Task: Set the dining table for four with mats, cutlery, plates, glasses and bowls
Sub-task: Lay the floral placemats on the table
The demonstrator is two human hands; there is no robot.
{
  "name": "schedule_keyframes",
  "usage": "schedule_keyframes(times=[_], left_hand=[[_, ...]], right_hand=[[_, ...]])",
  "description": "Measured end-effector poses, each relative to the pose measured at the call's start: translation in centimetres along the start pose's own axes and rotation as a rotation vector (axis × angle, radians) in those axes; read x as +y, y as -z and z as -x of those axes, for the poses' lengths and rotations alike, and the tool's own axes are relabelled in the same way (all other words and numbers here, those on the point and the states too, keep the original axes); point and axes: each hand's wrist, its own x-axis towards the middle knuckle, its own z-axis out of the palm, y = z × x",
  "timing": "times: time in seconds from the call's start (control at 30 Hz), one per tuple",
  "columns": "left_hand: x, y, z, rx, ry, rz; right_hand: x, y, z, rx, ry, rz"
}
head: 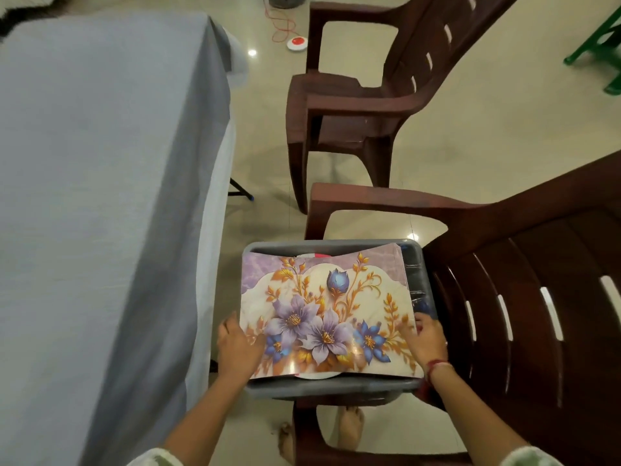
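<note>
A floral place mat (331,307) with purple and blue flowers lies on top of a grey tub (332,386) that sits on the seat of a brown plastic chair (524,297). My left hand (237,348) grips the mat's left edge. On the opposite edge, my right hand (425,336) pinches the mat. The mat bows upward in the middle. A white plate rim (317,376) shows under its near edge; the tub's other contents are mostly hidden. The dining table (84,163), covered with a grey-blue cloth, stands to the left.
A second brown plastic chair (356,95) stands further back beside the table. A green chair (601,52) is at the far right. A red and white round device (295,43) with a red cable lies on the tiled floor. My bare feet (349,428) show under the chair.
</note>
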Motion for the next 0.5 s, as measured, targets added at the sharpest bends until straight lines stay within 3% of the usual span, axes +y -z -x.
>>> schedule_keyframes(times=[0.23,0.5], left_hand=[[-1.2,-0.1,1.0,0.028,-0.032,0.041],[0.6,1.8,2.8,0.022,-0.138,0.062]], right_hand=[[-0.6,-0.2,-0.5,-0.032,-0.016,0.106],[-3.4,0.8,3.1,0.077,0.121,0.001]])
